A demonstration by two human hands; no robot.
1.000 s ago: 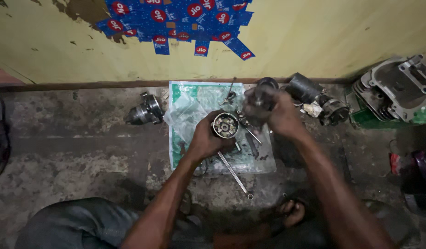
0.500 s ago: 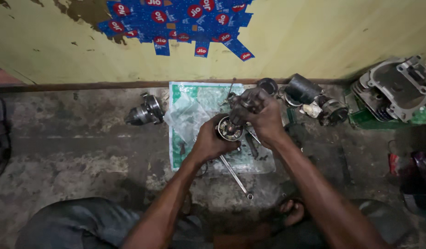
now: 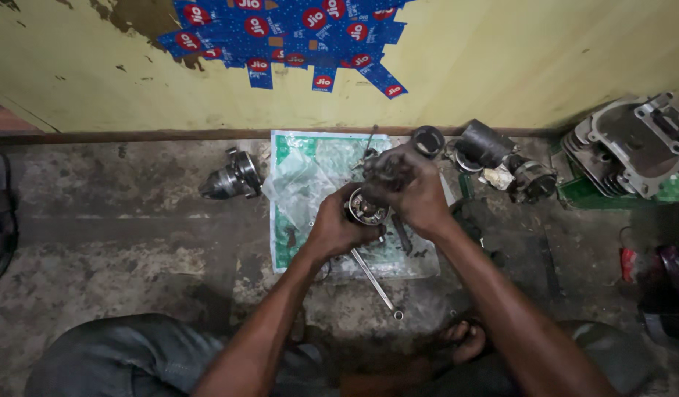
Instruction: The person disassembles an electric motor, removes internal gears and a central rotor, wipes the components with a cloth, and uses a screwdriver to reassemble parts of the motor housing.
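My left hand (image 3: 333, 229) grips a round metal motor housing (image 3: 366, 209) with copper windings showing at its open end, held over a green-and-white plastic sheet (image 3: 304, 176) on the floor. My right hand (image 3: 414, 192) is closed around a dark greasy part (image 3: 387, 167) and presses it against the top of that housing. The two hands touch each other around the housing. A long metal spanner (image 3: 374, 282) lies on the sheet just below my left hand.
A metal starter nose piece (image 3: 231, 177) lies left of the sheet. A dark ring (image 3: 429, 140), black cylinder (image 3: 483, 142) and a small motor part (image 3: 530, 179) sit to the right. An engine cylinder head (image 3: 633, 145) rests at far right. My foot (image 3: 463, 341) is below.
My right hand has come down and left from beside the dark ring with the dark part, and meets the housing in my left hand. The left hand shifted slightly.
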